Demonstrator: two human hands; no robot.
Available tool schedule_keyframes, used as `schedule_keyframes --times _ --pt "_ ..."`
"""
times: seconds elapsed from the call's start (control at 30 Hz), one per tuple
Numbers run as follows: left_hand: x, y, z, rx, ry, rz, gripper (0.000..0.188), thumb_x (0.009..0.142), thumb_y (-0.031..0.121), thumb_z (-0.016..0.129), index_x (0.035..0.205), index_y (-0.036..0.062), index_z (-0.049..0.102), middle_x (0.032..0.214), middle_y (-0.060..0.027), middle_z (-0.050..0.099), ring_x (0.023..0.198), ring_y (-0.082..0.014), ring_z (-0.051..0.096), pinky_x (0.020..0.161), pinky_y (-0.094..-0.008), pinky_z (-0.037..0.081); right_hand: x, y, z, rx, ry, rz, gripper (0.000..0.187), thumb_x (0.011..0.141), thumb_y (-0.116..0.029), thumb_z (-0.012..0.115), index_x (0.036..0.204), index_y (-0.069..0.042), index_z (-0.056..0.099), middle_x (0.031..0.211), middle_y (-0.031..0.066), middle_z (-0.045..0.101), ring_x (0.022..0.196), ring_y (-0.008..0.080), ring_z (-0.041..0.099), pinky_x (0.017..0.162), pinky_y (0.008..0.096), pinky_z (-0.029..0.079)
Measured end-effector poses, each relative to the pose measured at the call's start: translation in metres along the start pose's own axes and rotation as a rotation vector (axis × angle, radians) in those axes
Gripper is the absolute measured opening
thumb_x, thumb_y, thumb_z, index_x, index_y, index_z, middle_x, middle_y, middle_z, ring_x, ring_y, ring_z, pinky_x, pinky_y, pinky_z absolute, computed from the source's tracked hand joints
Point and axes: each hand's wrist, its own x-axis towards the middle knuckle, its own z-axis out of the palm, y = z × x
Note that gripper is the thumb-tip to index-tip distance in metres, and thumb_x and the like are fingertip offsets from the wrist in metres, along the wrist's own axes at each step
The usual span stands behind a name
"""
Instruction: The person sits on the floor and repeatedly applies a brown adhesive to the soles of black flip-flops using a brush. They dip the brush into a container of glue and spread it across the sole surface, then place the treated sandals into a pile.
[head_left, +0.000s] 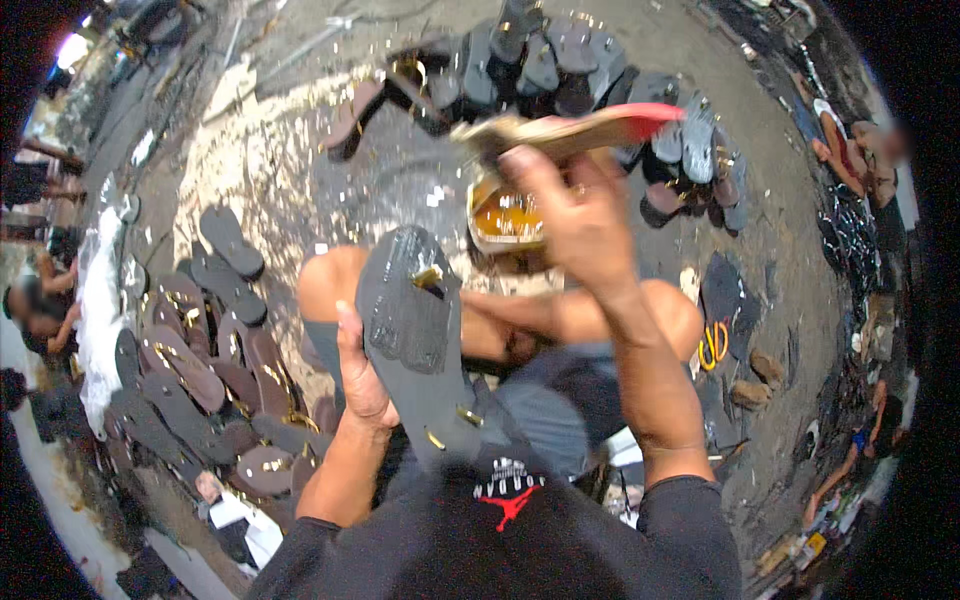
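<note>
My left hand (362, 375) grips the edge of a dark grey sandal sole (430, 400), tilted up in front of my chest. A glossy wet patch covers its upper part, and gold-coloured strap ends poke out of it. My right hand (590, 225) is closed around a brush (590, 128) with a wooden and red handle, blurred by motion. Just under the brush and beside my right hand stands an open container (512, 245) of amber liquid, probably glue. The bristle end is too smeared to make out clearly.
Brown and black sandals (185, 365) lie heaped at the left. More sandals (575, 50) form an arc at the far side. Yellow-handled scissors (713, 345) rest on the right, near brownish lumps (758, 380). Other people (878, 170) sit at both sides.
</note>
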Motion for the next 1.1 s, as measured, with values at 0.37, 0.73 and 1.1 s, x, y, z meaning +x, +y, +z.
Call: schedule_keyframes --times 0.37,0.73,1.1 --pt "0.075 0.004 -0.025 0.102 -0.224 0.121 0.08 0.093 0.066 0.053 0.141 0.0028 0.045 0.134 -0.0139 0.059 0.097 -0.0198 0.067 0.088 -0.0347 0.056 -0.096 -0.007 0.015 0.188 0.031 0.213 0.019 0.094 -0.014 0.067 0.105 0.002 0.066 0.097 0.0071 0.067 0.083 0.0163 0.064 0.075 0.0303 0.052" --pt "0.118 0.018 0.01 0.059 -0.47 -0.104 0.078 0.093 0.069 0.048 0.133 0.0024 0.052 0.114 -0.0188 0.067 0.09 -0.03 0.07 0.078 -0.0426 0.061 -0.075 0.05 0.022 0.131 -0.476 -0.383 0.027 0.088 -0.019 0.071 0.109 -0.004 0.064 0.109 0.0138 0.066 0.103 0.0321 0.063 0.089 0.0393 0.05" --pt "0.135 -0.008 0.004 0.127 -0.091 0.006 0.062 0.102 0.058 0.039 0.133 0.0062 0.053 0.115 -0.0147 0.068 0.099 -0.0283 0.068 0.086 -0.0446 0.059 -0.101 -0.019 -0.027 -0.044 -0.486 -0.144 0.024 0.088 -0.009 0.07 0.112 -0.01 0.067 0.107 0.0073 0.066 0.101 0.0286 0.061 0.086 0.0419 0.047"
